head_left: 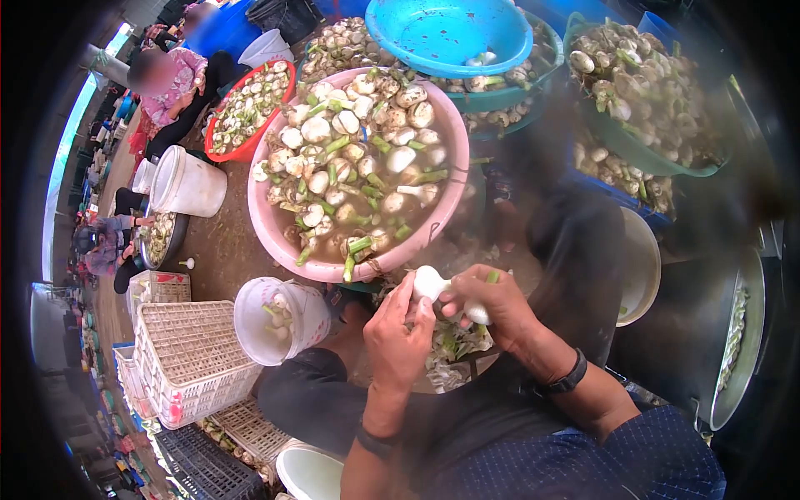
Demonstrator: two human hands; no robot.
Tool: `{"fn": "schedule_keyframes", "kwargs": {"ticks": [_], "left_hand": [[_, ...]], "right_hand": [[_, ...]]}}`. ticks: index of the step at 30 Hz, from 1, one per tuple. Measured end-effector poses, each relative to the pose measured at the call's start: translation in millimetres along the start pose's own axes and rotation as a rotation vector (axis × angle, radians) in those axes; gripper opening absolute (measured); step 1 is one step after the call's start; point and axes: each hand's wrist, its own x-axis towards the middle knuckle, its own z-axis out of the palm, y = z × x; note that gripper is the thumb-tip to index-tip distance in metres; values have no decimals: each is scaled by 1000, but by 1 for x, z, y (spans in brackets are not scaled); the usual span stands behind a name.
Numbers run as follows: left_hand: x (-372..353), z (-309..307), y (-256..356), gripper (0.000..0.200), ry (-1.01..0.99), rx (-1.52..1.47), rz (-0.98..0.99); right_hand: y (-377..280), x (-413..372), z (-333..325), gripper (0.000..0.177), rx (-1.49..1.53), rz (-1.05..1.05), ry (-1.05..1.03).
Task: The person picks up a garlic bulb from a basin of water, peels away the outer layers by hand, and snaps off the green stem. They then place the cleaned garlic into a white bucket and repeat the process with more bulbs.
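My left hand (pixel 400 327) is closed around a smooth white garlic bulb (pixel 428 284), with its neck pointing right. My right hand (pixel 496 304) meets that neck with its fingertips and grips a second garlic bulb (pixel 477 313), whose white part shows below the fingers and whose green stem end shows above. Whether a blade is also in the right hand is hidden. Just beyond both hands stands a pink basin (pixel 456 218) of garlic bulbs in murky water. Peelings (pixel 454 343) lie below the hands, between my knees.
A white bucket (pixel 312 312) with some bulbs stands left, beside stacked crates (pixel 196 350). Blue basin (pixel 450 33), green basin (pixel 704 169) and red tub (pixel 218 152) sit farther off. Right is a large metal pot (pixel 754 358). Other people (pixel 171 96) sit at far left.
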Motion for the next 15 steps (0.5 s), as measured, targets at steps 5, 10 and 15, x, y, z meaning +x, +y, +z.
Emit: {"fn": "schedule_keyframes", "kwargs": {"ticks": [5,10,15], "left_hand": [[-4,-1,-2,40,15,-80,-126],[-4,-7,-14,35,14,-85,-167],[-6,-4,-5,31,37,-233,-210]], "right_hand": [[0,-2,5,16,-75,-35,2],[-3,-3,6,15,-91,-55,32],[-2,-3,5,13,-101,-84,22]]}}
